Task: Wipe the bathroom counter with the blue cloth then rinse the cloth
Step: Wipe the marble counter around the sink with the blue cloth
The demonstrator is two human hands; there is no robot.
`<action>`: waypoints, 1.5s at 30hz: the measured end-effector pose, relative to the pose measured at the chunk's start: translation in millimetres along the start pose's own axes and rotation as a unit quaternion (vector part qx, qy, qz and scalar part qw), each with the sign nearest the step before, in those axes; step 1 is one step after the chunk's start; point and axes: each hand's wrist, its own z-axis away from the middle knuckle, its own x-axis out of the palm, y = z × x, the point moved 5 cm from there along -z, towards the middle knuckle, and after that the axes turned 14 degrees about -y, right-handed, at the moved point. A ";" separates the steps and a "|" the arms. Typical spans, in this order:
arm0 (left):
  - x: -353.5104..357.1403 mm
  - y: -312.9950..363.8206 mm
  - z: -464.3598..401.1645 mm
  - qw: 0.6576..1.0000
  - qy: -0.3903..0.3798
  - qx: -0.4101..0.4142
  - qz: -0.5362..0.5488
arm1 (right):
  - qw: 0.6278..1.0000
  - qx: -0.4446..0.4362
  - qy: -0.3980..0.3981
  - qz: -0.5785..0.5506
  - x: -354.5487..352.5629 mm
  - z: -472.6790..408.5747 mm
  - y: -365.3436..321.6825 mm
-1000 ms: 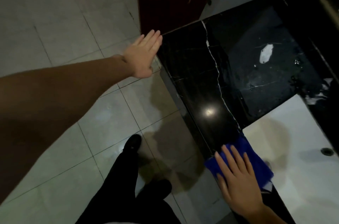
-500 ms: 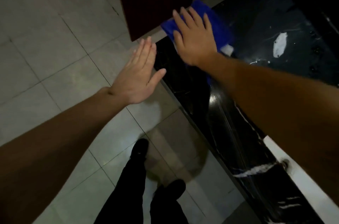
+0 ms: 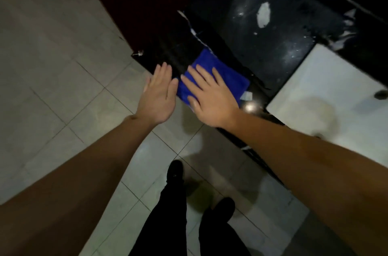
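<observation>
We see a dim scene, lit from overhead. A small bright glare spot sits on the glossy black counter (image 3: pixel 279 46) just right of the right hand (image 3: pixel 210 98), and pale reflections streak the stone far beyond it. The cloth (image 3: pixel 226 75) under that hand is the one vivid colour. The sink (image 3: pixel 327 96) further right is the brightest area, slightly washed out. Soft shadows fall on the floor (image 3: pixel 52 67) below the hands and around the shoes (image 3: pixel 175 171). The door (image 3: pixel 136 4) beyond the left hand (image 3: pixel 159 96) sinks into near black. Forearms bulge with wide-angle stretch toward the lower corners. Detail is soft and grainy, fingers mildly blurred.
</observation>
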 end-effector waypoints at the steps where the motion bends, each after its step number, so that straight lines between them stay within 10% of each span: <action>1: 9.0 10.6 6.7 1.000 -0.004 -0.005 -0.006 | 1.000 0.002 -0.002 -0.002 8.2 23.7 5.0; 29: 117.4 103.9 71.7 0.956 -0.189 -0.031 -0.221 | 0.987 0.124 -0.092 0.035 165.1 476.8 152.6; 45: 92.7 105.2 54.6 0.978 -0.124 0.035 -0.166 | 0.990 0.137 0.019 -0.041 100.5 266.2 58.1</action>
